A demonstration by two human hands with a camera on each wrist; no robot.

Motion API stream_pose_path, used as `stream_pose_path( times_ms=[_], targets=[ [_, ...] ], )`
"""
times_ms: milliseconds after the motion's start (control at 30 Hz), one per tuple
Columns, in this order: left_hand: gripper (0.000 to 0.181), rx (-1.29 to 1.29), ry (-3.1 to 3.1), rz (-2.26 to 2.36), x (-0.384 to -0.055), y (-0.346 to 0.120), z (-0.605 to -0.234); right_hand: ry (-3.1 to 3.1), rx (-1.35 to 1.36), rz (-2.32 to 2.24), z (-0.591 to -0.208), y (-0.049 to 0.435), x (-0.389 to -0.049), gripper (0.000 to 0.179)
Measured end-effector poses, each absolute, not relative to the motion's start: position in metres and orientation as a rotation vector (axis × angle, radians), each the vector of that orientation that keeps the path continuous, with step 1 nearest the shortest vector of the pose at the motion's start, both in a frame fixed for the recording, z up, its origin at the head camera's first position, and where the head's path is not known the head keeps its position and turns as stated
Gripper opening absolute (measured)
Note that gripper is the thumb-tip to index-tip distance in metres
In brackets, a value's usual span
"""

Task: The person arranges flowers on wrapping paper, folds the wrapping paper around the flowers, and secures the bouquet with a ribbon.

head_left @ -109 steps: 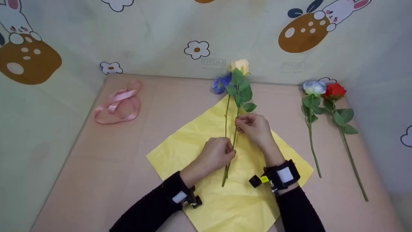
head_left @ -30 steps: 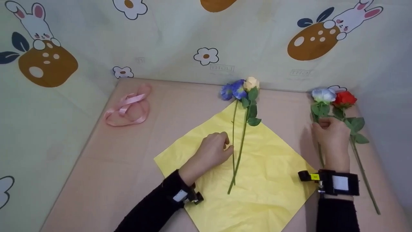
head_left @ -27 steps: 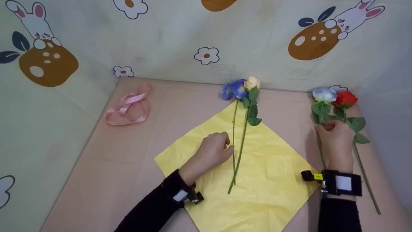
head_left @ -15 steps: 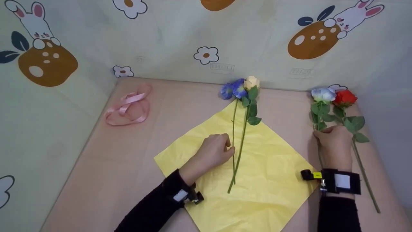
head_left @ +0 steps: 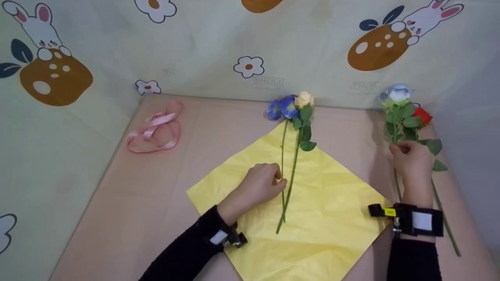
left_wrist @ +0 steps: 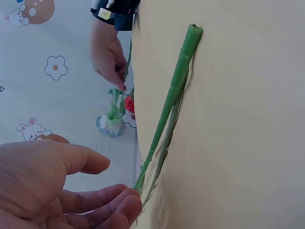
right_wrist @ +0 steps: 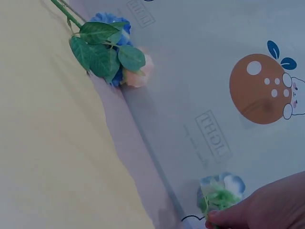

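Note:
My right hand (head_left: 415, 162) pinches the stem of a light-blue artificial flower (head_left: 397, 94), which is raised off the table at the right. In the right wrist view its pale blue bloom (right_wrist: 223, 188) shows beside the fingertips. My left hand (head_left: 256, 183) stays by the lower stems of a cream rose (head_left: 304, 100) and a blue flower (head_left: 282, 107). Seen from the left wrist, the thumb stands apart and loosely bent fingers (left_wrist: 102, 200) touch or nearly touch the green stems (left_wrist: 171, 100). Both stems lie crossed on yellow wrapping paper (head_left: 332, 207).
A red rose (head_left: 422, 116) lies at the right edge, partly behind the light-blue flower and my right hand. A loosely coiled pink ribbon (head_left: 154, 128) is at the back left of the pink-covered table (head_left: 129, 210). A patterned cloth wall (head_left: 203, 43) closes off the back.
My right hand left the cream rose, which now lies on the paper, and reached right to the light-blue flower, lifting it off the table. My left hand's grip on the stems has loosened.

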State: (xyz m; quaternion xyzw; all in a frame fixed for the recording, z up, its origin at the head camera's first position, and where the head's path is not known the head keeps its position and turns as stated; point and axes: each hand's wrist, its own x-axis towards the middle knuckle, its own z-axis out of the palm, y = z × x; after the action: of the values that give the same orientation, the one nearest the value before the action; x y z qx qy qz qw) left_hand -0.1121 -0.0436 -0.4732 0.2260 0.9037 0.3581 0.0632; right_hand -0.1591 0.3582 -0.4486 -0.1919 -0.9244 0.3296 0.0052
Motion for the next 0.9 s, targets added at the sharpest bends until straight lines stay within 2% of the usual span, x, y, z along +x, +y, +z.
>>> stream_pose_path(
  times_ms=[167,433,667,900],
  targets=[
    [0.020,0.708,2.732,1.096,-0.112,-0.044,-0.476,-2.871,-0.540,1.001,-0.437,0.356,-0.157,0.054],
    [0.015,0.830,2.758,1.038,-0.111,-0.043,-0.476,-2.812,-0.366,1.405,-0.440,0.327,-0.158,0.049],
    [0.016,0.822,2.658,1.112,-0.109,-0.038,-0.472,-2.715,-0.241,1.719,-0.443,0.287,-0.163,0.044],
    [0.021,0.779,2.510,1.330,-0.103,-0.029,-0.469,-2.462,-0.039,2.064,-0.447,0.239,-0.164,0.020]
  ],
)
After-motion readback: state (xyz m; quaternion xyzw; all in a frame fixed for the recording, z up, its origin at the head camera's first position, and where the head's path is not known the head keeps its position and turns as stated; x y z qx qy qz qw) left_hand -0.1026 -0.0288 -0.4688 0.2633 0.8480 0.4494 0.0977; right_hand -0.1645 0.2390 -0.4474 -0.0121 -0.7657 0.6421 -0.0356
